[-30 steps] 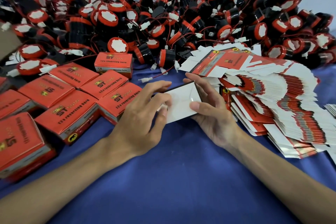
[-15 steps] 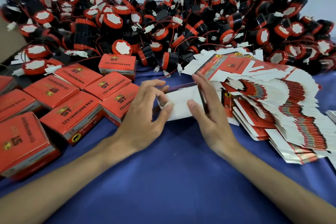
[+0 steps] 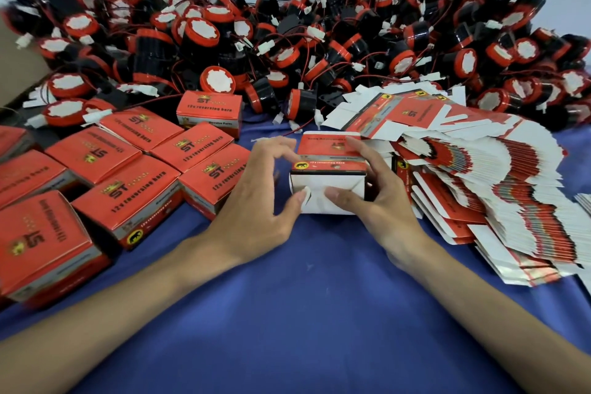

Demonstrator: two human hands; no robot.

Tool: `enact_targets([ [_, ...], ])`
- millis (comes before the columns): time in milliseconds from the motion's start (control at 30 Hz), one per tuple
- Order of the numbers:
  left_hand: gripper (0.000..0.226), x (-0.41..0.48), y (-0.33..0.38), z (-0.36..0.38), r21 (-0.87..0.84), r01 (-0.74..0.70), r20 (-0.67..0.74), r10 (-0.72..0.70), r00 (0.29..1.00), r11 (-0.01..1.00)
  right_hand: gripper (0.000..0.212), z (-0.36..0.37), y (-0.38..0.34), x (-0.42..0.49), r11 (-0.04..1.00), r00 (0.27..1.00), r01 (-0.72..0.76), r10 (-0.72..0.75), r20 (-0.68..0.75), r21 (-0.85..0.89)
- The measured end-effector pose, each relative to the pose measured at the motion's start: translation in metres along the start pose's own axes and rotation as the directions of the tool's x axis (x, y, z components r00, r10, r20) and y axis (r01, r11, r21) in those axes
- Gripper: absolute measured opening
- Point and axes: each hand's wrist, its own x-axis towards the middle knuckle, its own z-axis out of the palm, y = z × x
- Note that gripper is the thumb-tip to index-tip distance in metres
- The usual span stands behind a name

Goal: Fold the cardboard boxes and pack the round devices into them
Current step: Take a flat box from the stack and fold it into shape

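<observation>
Left hand (image 3: 256,201) and right hand (image 3: 374,198) both grip one box (image 3: 332,166), which sits between them low over the blue worktop (image 3: 319,297). Can't tell if it rests on the cloth or is lifted.

Left fingers (image 3: 278,145) are curled over the box's top left edge and are a bit blurred. The left thumb presses on the white end flaps facing the camera. Right fingers (image 3: 364,150) are curled over the top right edge and right side. The right thumb is on the same white flaps, near the left thumb, tips not touching. The flaps are folded in and overlap. The red printed panel faces up, with a yellow round logo at its left corner, just by the left fingers.

Left of the left fingers is a cluster of finished boxes (image 3: 128,201), closed, red with "ST" print. The nearest is just beside the left knuckles.

Right of the right fingers is a fanned stack of flat blanks (image 3: 479,185), red and white, close behind the right hand.

Beyond the fingertips is a big heap of round devices (image 3: 287,41), with black bodies, red rims, white faces, and thin wires ending in white plugs. The nearest ones lie just past the box's far edge.
</observation>
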Motion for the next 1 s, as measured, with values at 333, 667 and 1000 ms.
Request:
enact_targets([
  [333, 0.049, 0.0085, 0.0050, -0.0046, -0.228, 0.316, 0.249, -0.259, 0.933, 0.921, 0.073, -0.0020, 0.0003, -0.0005, 0.990, 0.999, 0.033, -0.039, 0.036, 0.140],
  [667, 0.046, 0.0099, 0.0102, -0.0024, -0.371, 0.285, 0.129, -0.255, 0.958, 0.884, 0.069, 0.0002, -0.0040, -0.0041, 0.986, 0.996, 0.081, -0.087, 0.034, 0.147],
  [1000, 0.072, 0.0078, 0.0051, -0.0087, -0.576, 0.380, 0.257, -0.281, 0.925, 0.724, 0.078, 0.0005, -0.0059, -0.0082, 0.972, 0.989, -0.034, -0.002, 0.149, 0.234],
])
